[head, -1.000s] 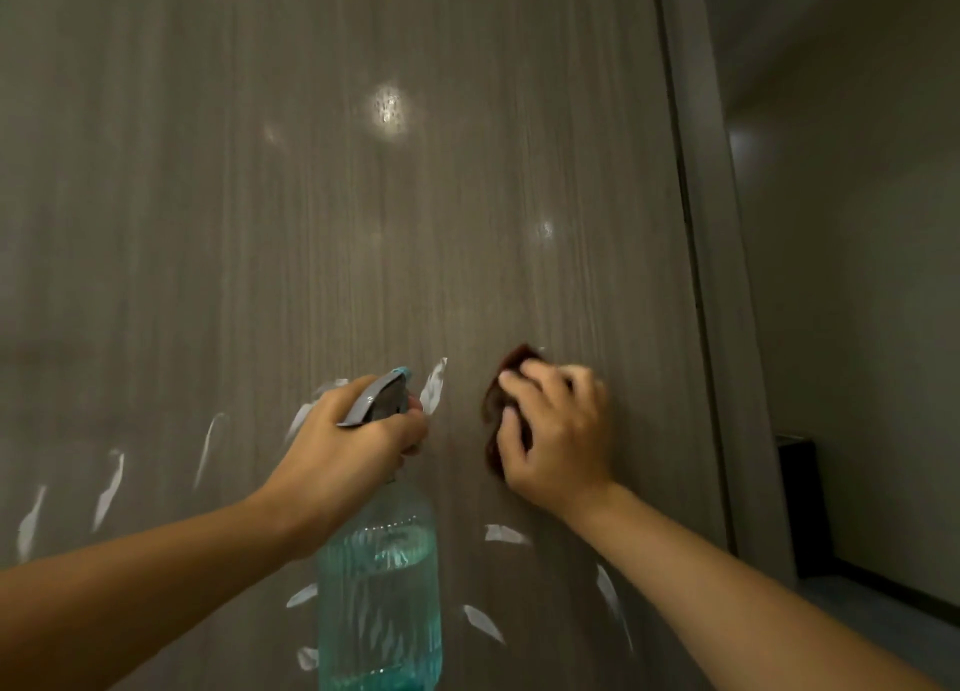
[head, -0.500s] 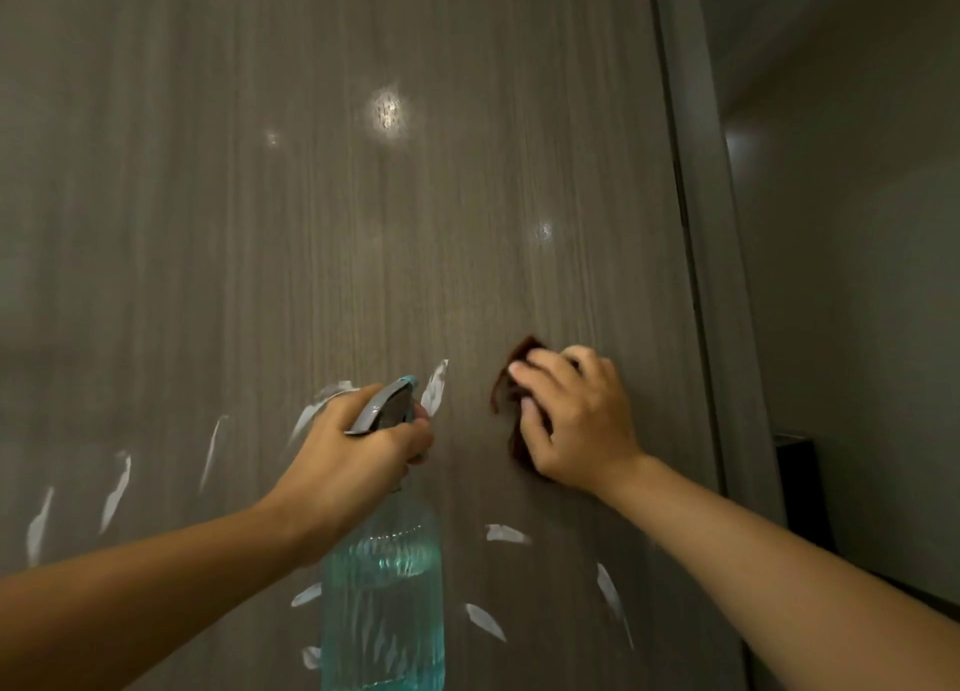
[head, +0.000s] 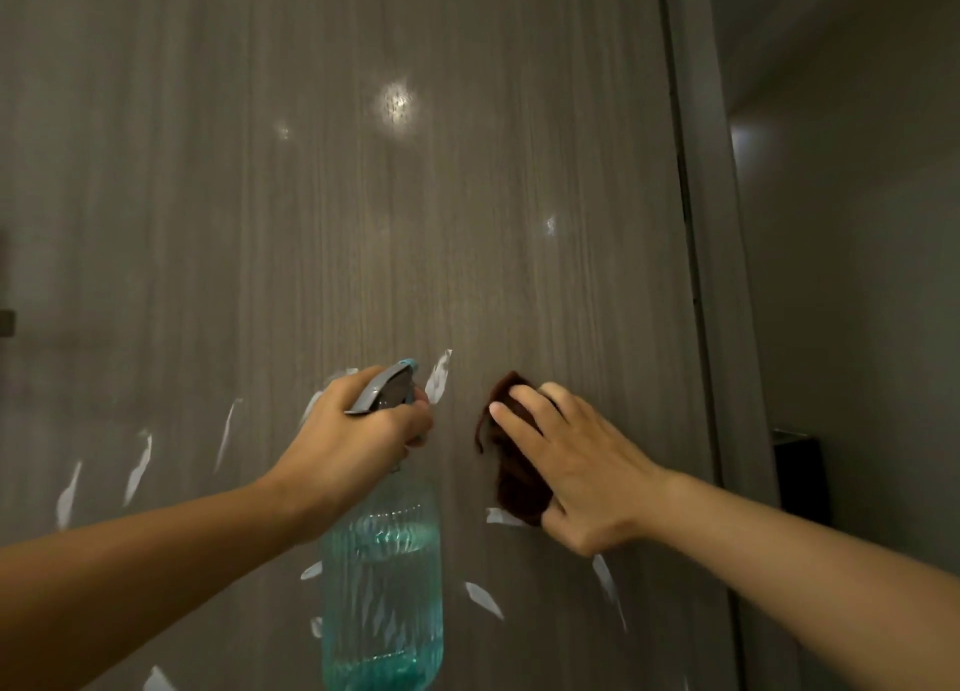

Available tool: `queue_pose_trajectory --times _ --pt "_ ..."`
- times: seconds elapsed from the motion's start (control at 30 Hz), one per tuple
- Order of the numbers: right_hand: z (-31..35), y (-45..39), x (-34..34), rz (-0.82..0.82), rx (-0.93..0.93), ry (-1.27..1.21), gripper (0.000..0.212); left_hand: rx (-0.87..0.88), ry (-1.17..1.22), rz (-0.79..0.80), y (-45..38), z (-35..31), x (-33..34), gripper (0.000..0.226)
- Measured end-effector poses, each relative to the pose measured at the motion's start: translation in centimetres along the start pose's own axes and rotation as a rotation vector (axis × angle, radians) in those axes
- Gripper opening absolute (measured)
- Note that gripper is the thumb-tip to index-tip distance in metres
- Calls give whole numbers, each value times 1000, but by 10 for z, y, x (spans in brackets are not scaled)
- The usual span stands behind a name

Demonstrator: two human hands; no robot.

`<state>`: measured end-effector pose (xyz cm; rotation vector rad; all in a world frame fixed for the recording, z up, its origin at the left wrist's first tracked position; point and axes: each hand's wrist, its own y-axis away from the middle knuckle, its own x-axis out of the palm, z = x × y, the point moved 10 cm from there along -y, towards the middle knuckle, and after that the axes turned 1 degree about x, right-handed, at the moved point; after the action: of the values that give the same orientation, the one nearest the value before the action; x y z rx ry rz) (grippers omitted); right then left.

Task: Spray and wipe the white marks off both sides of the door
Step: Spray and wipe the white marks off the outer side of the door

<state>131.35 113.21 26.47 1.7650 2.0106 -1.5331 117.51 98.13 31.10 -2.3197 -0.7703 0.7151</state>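
Fingers (head: 524, 410) on brown cloth (head: 514, 488), white marks (head: 439, 378) around, spray bottle (head: 382, 576) beside.

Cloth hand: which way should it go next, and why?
Probably slide the right hand and its dark cloth down a little over the white mark at the cloth's lower edge. That mark is nearest, and several more lie below on the door.
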Motion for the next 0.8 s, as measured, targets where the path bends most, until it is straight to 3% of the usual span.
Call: queue_pose_trajectory --times 0.1,0.2,0.3,0.43,0.57,0.7,0.8 --pt "-2 0 -4 29 -61 32 111 4 -3 12 2 -2 -2 30" --pt "-6 -3 -12 -34 -45 -105 97 3 7 21 3 -1 -3 26" --pt "-24 0 -25 -115 91 -320 69 9 8 17 1 2 -4 7" --pt "-54 12 -30 -207 371 -674 47 28 35 26 2 -2 1 12" --pt "-64 22 -32 -316 523 -949 45 40 78 112 11 -9 26 15" --pt "-57 27 -34 -345 632 -1020 65 46 119 160 18 -6 53 28" --pt "-44 27 -41 -399 594 -1064 49 39 112 122 17 2 59 24"
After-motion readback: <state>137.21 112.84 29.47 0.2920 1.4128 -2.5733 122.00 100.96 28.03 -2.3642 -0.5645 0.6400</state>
